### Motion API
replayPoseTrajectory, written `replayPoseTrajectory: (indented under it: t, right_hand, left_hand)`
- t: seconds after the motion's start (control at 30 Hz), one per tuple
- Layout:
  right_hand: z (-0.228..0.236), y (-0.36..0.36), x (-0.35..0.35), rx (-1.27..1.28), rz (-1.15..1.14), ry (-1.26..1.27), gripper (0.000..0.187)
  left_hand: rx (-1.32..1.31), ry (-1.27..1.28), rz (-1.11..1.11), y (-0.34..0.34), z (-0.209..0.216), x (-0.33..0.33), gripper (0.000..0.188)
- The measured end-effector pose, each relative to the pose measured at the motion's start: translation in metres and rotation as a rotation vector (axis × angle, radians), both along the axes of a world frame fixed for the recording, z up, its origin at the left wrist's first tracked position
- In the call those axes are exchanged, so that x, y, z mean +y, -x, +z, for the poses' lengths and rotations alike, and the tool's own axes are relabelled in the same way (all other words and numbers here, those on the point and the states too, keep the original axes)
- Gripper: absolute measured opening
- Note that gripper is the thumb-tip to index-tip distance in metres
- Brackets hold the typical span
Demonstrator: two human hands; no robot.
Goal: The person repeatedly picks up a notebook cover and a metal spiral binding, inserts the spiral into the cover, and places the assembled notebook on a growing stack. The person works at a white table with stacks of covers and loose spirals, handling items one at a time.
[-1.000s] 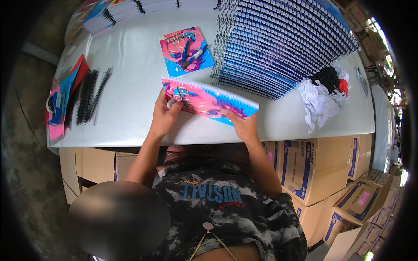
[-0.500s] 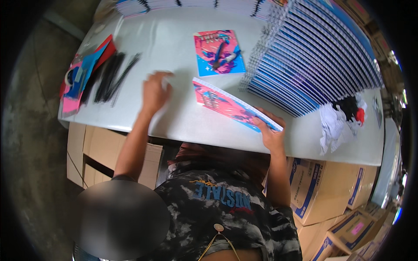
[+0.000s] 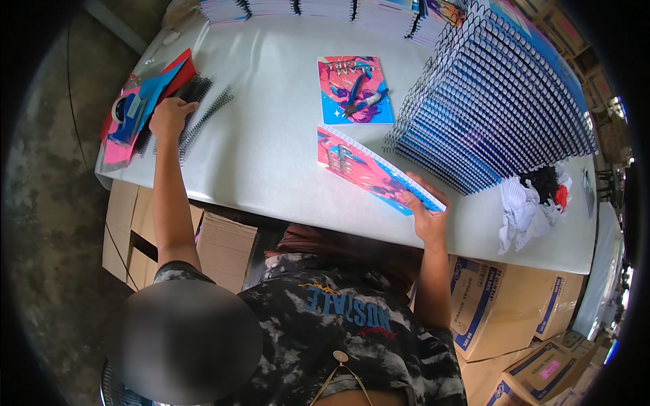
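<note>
My right hand [image 3: 428,215] grips one end of an unbound notebook [image 3: 362,169] with a pink and blue cover. The notebook stands tilted on its long edge, with its row of punched holes facing up. At the left of the table my left hand [image 3: 170,119] is closed over a pile of black spiral binding coils [image 3: 208,116]. Its fingertips are partly hidden, with a coil apparently pinched in them. Beyond the held notebook lies another pink and blue notebook [image 3: 332,84], with a blue and white cutting tool [image 3: 365,101] resting on it.
A tall stack of spiral-bound notebooks [image 3: 494,101] rises at the right. Crumpled white cloth [image 3: 520,210] lies near the right edge. Coloured sheets with a tape roll [image 3: 125,111] lie at the far left. More bound notebooks [image 3: 325,8] line the back. Cardboard boxes [image 3: 504,304] stand below the table.
My left hand has moved left from mid-table to the black coils and closed there. My right hand still holds the notebook in about the same place; the view has shifted slightly.
</note>
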State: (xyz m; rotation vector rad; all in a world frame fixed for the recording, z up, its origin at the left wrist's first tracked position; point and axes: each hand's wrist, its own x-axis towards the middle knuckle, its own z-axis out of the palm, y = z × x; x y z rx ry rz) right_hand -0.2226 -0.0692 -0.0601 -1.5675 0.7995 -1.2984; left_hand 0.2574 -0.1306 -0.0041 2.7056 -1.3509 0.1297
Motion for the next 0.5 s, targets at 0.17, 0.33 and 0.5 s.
replayPoseTrajectory:
  t: [0.17, 0.33, 0.5]
  right_hand:
    - [-0.007, 0.001, -0.001, -0.006, -0.052, -0.021, 0.028]
    - [-0.004, -0.002, 0.001, -0.068, -0.029, -0.078, 0.029]
    - [-0.003, -0.003, 0.000, -0.055, -0.068, -0.103, 0.030]
  left_hand:
    - [-0.054, -0.083, 0.037, 0.003, 0.008, -0.011, 0.039]
    - [-0.053, -0.015, -0.012, -0.001, -0.008, -0.019, 0.030]
    - [0.534, 0.372, -0.752, 0.066, -0.007, -0.011, 0.035]
